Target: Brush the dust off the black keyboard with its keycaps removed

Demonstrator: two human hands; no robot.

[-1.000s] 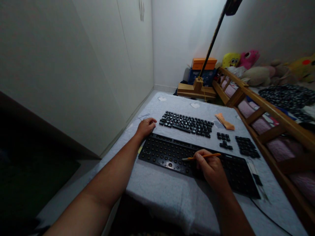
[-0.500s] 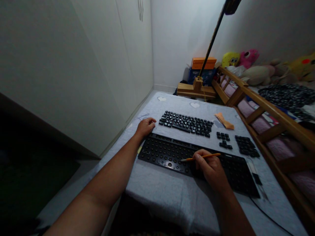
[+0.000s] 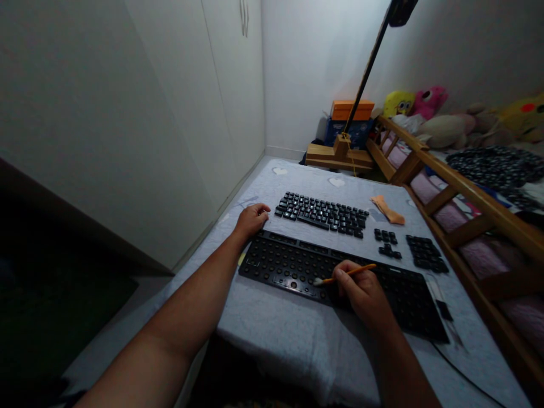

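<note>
A black keyboard base (image 3: 293,258) with its keycaps off lies slantwise across the cloth-covered table. My right hand (image 3: 361,289) is closed around a slim orange-handled paintbrush (image 3: 349,273). The brush's pale bristles rest on the lower middle part of the base. At the base's far left corner, my left hand (image 3: 253,218) lies on the cloth with fingers loosely bent and apart, nothing seen in it. Loose black keycaps (image 3: 321,212) are laid out in rows beyond the base. Smaller groups of keycaps (image 3: 425,253) sit to the right.
An orange cloth strip (image 3: 387,209) lies at the far right of the table. Beside the base's right end is a clear and black tool (image 3: 444,309). The keyboard cable (image 3: 463,371) runs off the near right. A wooden bed rail (image 3: 467,201) borders the right, a white cabinet (image 3: 191,113) the left.
The brush tip has shifted slightly right and nearer to me over the base, and its bristles now look splayed. My left hand stays put.
</note>
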